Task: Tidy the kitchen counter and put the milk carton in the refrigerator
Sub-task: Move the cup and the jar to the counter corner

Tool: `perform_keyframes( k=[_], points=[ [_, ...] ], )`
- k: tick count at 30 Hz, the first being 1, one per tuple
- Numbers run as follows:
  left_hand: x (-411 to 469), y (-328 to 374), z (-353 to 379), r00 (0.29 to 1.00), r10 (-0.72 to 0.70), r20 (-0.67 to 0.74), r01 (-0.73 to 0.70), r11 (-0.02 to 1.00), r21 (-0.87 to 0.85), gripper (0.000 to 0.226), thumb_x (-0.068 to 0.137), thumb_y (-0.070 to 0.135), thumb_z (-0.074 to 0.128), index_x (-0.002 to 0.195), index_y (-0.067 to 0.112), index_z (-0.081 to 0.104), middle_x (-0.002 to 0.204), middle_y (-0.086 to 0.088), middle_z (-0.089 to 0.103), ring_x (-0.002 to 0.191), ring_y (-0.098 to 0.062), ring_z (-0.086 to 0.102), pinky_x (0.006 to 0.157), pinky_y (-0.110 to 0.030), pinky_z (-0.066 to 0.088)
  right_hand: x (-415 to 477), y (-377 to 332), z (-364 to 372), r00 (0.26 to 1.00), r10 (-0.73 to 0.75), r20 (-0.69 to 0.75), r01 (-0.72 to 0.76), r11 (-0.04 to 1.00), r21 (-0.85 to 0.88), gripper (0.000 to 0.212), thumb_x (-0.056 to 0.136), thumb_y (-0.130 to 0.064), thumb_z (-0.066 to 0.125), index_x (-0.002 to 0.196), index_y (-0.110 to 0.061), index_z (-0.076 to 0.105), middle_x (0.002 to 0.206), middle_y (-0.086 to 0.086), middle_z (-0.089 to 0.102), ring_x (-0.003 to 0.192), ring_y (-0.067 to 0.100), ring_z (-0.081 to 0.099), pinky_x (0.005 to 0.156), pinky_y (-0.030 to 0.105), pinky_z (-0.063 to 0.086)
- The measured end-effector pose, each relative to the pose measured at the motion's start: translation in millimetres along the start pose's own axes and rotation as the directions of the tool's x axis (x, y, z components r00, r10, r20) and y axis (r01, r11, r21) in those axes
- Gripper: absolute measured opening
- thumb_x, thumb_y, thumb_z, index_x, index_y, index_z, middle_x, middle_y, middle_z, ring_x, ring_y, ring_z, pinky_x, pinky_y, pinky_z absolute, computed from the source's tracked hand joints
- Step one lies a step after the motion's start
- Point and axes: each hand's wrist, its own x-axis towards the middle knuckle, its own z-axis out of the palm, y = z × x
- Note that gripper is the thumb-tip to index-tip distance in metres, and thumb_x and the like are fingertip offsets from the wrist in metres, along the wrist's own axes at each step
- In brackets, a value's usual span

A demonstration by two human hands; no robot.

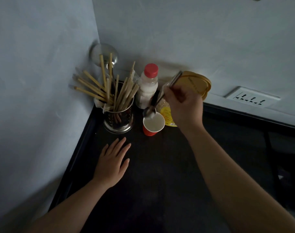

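Note:
My right hand (183, 105) grips a metal spoon (149, 112) by its handle, the bowl of the spoon held over the rim of a red paper cup (153, 125) with a white inside. The spoon bowl carries something white. My left hand (112, 163) lies flat and empty on the dark counter (160, 174), palm down, fingers apart, in front of the cup. A plastic bottle (147, 86) with a red cap and white contents stands behind the cup. No milk carton is visible.
A steel holder (118, 118) full of wooden chopsticks stands in the counter's corner by the left wall. A jar with a gold lid (196, 83) and a yellow packet (167, 116) sit behind my right hand. A wall socket (252, 99) is at the right.

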Motion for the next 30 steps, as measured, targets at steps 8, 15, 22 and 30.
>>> perform_keyframes(
  k=[8,15,22,30],
  points=[
    [0,0,0,1.0,0.005,-0.002,-0.005,1.0,0.005,0.053,0.092,0.043,0.032,0.141,0.025,0.038,0.153,-0.001,0.033,0.142,-0.022,0.027,0.113,-0.045,0.022,22,-46,23,0.992,-0.119,-0.044,0.125,0.974,0.187,0.003,0.086,-0.019,0.064,0.084,-0.018,0.066,0.073,-0.008,0.07,0.069,0.007,0.068,0.064,0.025,0.056],
    [0,-1,1,1.0,0.003,-0.002,-0.003,1.0,-0.026,0.052,0.092,0.043,0.034,0.141,0.026,0.038,0.153,0.0,0.033,0.143,-0.02,0.024,0.114,-0.044,0.02,5,-9,60,0.988,-0.038,0.148,0.042,0.999,-0.024,0.01,0.085,-0.022,0.066,0.083,-0.012,0.067,0.069,-0.012,0.062,0.063,-0.005,0.057,0.055,0.004,0.04],
    [1,-1,1,1.0,0.002,-0.024,-0.003,0.999,-0.034,0.051,0.091,0.042,0.038,0.139,0.025,0.041,0.151,-0.001,0.037,0.14,-0.022,0.03,0.112,-0.045,0.025,-2,18,70,0.978,-0.018,0.207,0.054,0.984,-0.168,0.01,0.08,-0.023,0.07,0.084,-0.014,0.068,0.07,-0.013,0.06,0.063,-0.012,0.052,0.058,0.001,0.036],
    [1,0,0,0.999,0.014,-0.03,-0.015,1.0,-0.022,0.053,0.09,0.042,0.035,0.139,0.022,0.042,0.151,-0.004,0.036,0.141,-0.024,0.028,0.111,-0.046,0.022,-33,39,38,0.964,0.101,0.245,-0.033,0.963,-0.268,0.021,0.087,-0.034,0.059,0.097,-0.017,0.066,0.09,-0.005,0.065,0.08,0.007,0.057,0.067,0.021,0.044]
  ],
)
